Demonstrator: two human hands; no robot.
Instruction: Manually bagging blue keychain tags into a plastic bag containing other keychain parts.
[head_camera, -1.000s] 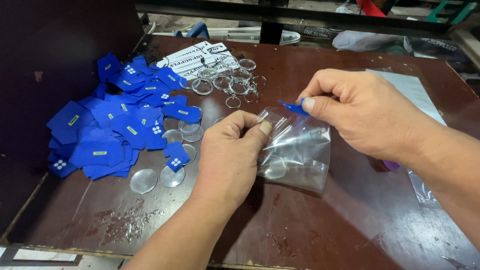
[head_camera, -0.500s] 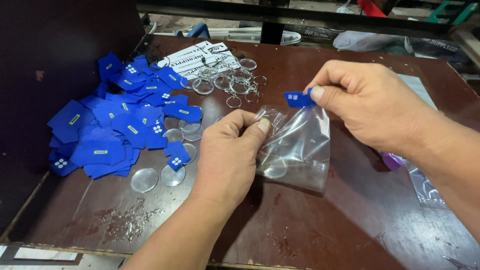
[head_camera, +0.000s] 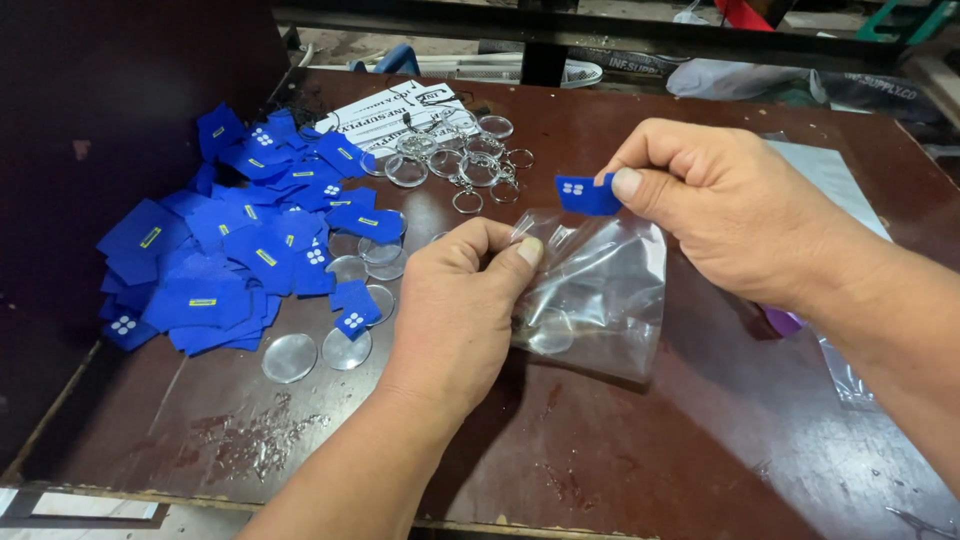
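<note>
My left hand (head_camera: 455, 300) pinches the open mouth of a small clear plastic bag (head_camera: 600, 295) that lies on the dark brown table (head_camera: 640, 450). A clear round disc shows inside the bag near its bottom. My right hand (head_camera: 720, 205) holds a small blue card (head_camera: 587, 194) with white dots between thumb and forefinger, just above the bag's mouth.
A heap of blue cards (head_camera: 240, 240) covers the table's left side. Clear round discs (head_camera: 320, 350) lie beside it. Metal key rings with clear discs (head_camera: 455, 160) sit at the back on a printed paper (head_camera: 370, 115). More plastic bags (head_camera: 840, 190) lie under my right arm.
My right hand has lifted the blue card up and out from the bag's mouth and turned its dotted face into view. My left hand has kept its grip on the bag.
</note>
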